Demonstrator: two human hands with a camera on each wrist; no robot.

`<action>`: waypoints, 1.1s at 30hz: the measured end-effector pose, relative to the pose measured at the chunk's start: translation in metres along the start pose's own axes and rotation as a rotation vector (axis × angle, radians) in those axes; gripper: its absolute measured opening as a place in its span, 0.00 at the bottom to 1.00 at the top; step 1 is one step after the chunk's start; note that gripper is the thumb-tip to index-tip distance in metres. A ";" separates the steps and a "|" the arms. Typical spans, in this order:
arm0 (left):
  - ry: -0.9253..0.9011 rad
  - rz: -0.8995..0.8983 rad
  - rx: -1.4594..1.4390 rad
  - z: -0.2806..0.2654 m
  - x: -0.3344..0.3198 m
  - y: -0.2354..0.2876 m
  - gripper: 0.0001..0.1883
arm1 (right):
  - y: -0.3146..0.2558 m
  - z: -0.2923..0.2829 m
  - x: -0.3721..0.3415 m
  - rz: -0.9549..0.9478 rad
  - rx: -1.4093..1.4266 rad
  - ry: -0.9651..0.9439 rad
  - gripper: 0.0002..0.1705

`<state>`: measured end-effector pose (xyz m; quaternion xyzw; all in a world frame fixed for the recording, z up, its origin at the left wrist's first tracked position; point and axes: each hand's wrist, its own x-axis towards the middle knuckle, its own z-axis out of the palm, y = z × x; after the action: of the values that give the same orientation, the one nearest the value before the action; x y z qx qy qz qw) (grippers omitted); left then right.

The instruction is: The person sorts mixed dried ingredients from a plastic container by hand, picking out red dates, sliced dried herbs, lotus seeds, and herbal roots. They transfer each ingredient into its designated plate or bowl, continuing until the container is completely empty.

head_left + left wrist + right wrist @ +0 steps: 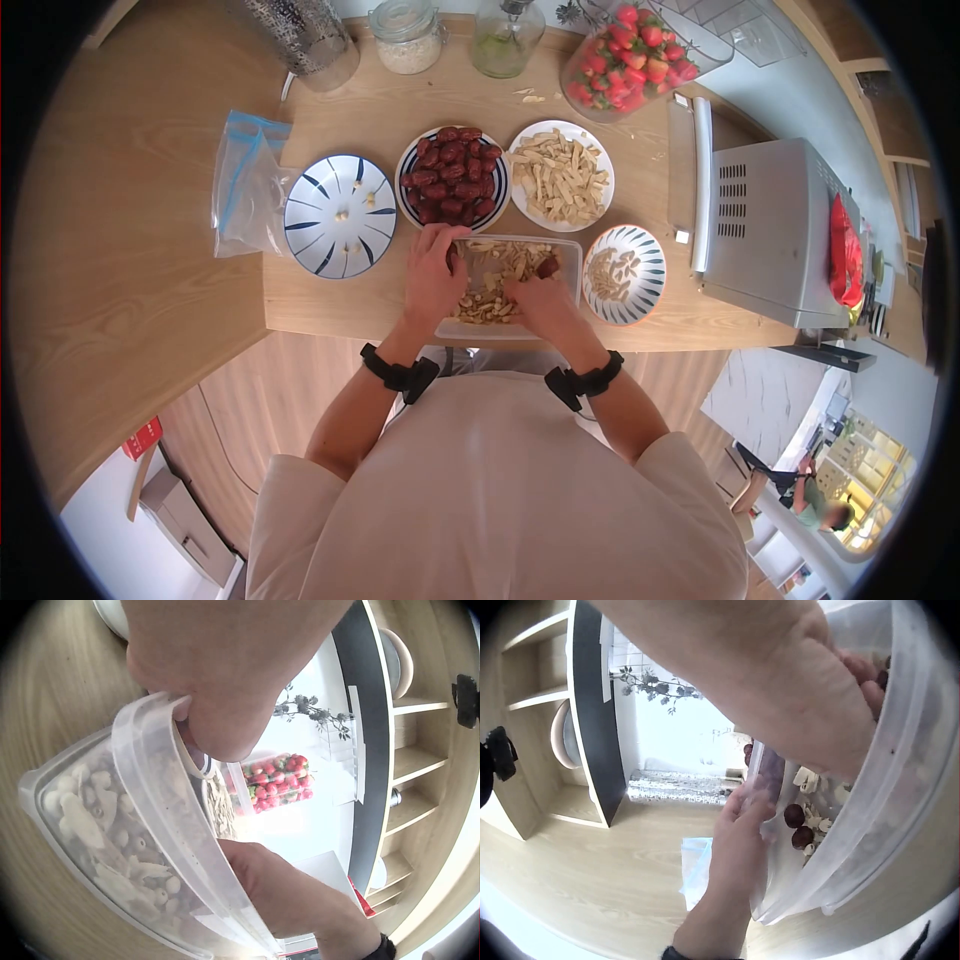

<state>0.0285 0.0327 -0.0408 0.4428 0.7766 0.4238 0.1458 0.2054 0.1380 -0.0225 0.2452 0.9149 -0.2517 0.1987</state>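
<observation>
Shirt: the foreground of the head view is filled by a light beige short-sleeved shirt [490,480].
Wristbands: a black band [400,372] is worn on each wrist.
Container: a translucent rectangular plastic container [169,802] is set on the pale wooden tabletop [350,305], directly before the shirt.
Contents: pale, irregular dried pieces [488,305] are spread inside; small dark-red round fruits [802,838] are seen among them from the right wrist.
Left hand: the container's left side is gripped by the left hand [437,275], its fingers clamped on the rim.
Right hand: the right hand [548,305] is lowered into the container among the pieces; whether its fingers are closed on anything cannot be told.
Dates: wrinkled dark-red dates [452,172] are heaped on a blue-and-white plate just beyond the container.
Strips: pale yellow strips [560,180] are piled on a round white plate to their right.
Bowl: small tan pieces [612,272] are held in an orange-rimmed striped bowl [648,290], right of the container.
Crumbs: a few pale bits are scattered on a white plate with blue strokes [318,235], left of the dates.
Strawberries: red strawberries [640,60] are kept in a clear tub behind.
</observation>
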 end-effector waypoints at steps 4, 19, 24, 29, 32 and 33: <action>0.000 0.006 0.001 0.000 0.000 -0.001 0.22 | 0.002 0.000 0.002 -0.044 0.002 -0.051 0.12; 0.012 0.006 -0.017 0.002 -0.002 -0.002 0.21 | 0.003 0.012 -0.003 -0.065 -0.012 0.049 0.06; -0.012 -0.005 -0.011 0.001 -0.001 -0.003 0.22 | 0.007 0.004 -0.004 -0.081 0.129 0.001 0.07; -0.016 -0.012 -0.020 0.001 -0.001 -0.003 0.22 | 0.014 -0.010 -0.006 -0.053 0.326 -0.010 0.09; -0.015 0.000 -0.006 0.001 0.000 -0.003 0.22 | 0.020 -0.020 -0.004 -0.088 0.350 0.028 0.10; -0.014 0.002 0.003 0.001 0.000 -0.003 0.22 | 0.022 -0.025 -0.004 -0.098 0.459 -0.015 0.11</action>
<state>0.0275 0.0322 -0.0433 0.4465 0.7758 0.4197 0.1500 0.2148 0.1674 -0.0093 0.2373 0.8430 -0.4644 0.1322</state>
